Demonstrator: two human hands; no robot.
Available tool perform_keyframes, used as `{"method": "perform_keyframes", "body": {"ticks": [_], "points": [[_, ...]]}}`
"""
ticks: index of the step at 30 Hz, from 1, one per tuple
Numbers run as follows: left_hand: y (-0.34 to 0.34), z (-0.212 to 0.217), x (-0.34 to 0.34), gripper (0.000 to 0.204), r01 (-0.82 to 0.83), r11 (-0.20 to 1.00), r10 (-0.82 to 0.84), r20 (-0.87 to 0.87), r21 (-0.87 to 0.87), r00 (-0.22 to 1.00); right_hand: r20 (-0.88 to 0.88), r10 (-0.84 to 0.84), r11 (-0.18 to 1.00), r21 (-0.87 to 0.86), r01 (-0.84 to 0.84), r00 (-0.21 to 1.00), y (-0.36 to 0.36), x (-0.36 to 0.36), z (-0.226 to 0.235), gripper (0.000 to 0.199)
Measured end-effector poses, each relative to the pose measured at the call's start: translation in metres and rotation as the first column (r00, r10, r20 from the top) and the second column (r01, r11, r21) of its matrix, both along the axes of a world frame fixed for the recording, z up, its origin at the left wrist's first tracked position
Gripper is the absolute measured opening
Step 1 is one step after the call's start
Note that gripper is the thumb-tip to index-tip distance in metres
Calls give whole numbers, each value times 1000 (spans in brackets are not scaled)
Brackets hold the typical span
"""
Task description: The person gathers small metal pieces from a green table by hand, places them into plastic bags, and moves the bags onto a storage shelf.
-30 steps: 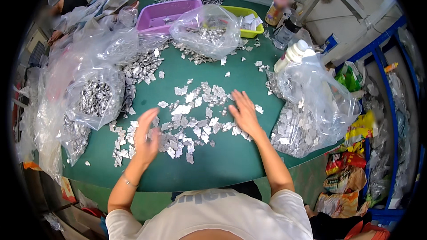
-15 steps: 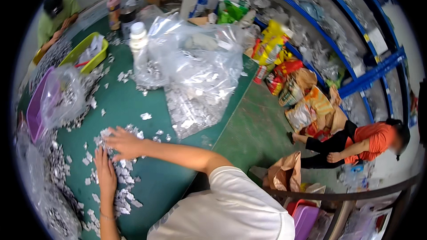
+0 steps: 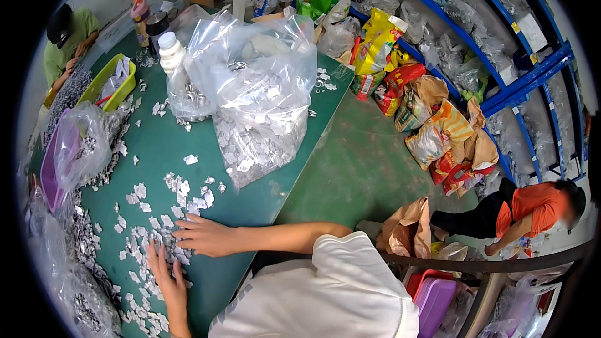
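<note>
Small flat silver-grey pieces point(image 3: 178, 191) with jagged outlines lie scattered over the green tabletop point(image 3: 206, 144). My right hand point(image 3: 206, 236) rests palm down on some of them, its fingers stretched out to the left. Just nearer and to its left is my left hand point(image 3: 168, 275), fingers apart, touching more of the pieces. Neither hand grips anything that I can see; what is under the palms is hidden. Beyond the hands, a large clear plastic bag point(image 3: 263, 100) full of similar pieces stands on the table.
A white bottle point(image 3: 170, 53), a dark cup point(image 3: 156, 25) and a yellow-green basket point(image 3: 119, 91) stand farther back. Along the left lie a purple tray point(image 3: 51, 166) and heaps of metal pieces. Filled sacks point(image 3: 432, 131) line blue shelves point(image 3: 526, 94); one person in green and one in orange are nearby.
Both hands have moved nearer and to the right across the pieces, and the fingers of my left hand have spread. The person in orange now bends forward with an arm lowered.
</note>
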State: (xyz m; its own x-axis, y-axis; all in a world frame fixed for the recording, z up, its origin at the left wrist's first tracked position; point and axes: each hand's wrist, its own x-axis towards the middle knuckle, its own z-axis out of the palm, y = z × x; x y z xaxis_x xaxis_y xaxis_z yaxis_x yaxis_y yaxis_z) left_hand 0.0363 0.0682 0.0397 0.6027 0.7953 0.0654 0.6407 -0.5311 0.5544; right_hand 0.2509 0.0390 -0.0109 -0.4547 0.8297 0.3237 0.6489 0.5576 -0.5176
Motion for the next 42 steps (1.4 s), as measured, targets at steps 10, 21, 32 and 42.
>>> {"method": "perform_keyframes", "body": {"ticks": [10, 21, 32, 42], "points": [[-51, 4, 7, 41, 30, 999, -28, -76, 22, 997, -70, -18, 995, 95, 25, 997, -29, 13, 11, 7], [-55, -12, 0, 47, -230, 944, 284, -226, 237, 932, 179, -453, 891, 139, 433, 873, -34, 51, 29, 24], [-67, -15, 38, 35, -131, 990, 119, 193, 51, 974, 243, -325, 938, -37, 344, 914, -50, 32, 40, 44], [-46, -19, 20, 33, -395, 870, 395, 62, 294, 917, 34, -306, 947, 111, 300, 952, -43, 41, 34, 20]]}}
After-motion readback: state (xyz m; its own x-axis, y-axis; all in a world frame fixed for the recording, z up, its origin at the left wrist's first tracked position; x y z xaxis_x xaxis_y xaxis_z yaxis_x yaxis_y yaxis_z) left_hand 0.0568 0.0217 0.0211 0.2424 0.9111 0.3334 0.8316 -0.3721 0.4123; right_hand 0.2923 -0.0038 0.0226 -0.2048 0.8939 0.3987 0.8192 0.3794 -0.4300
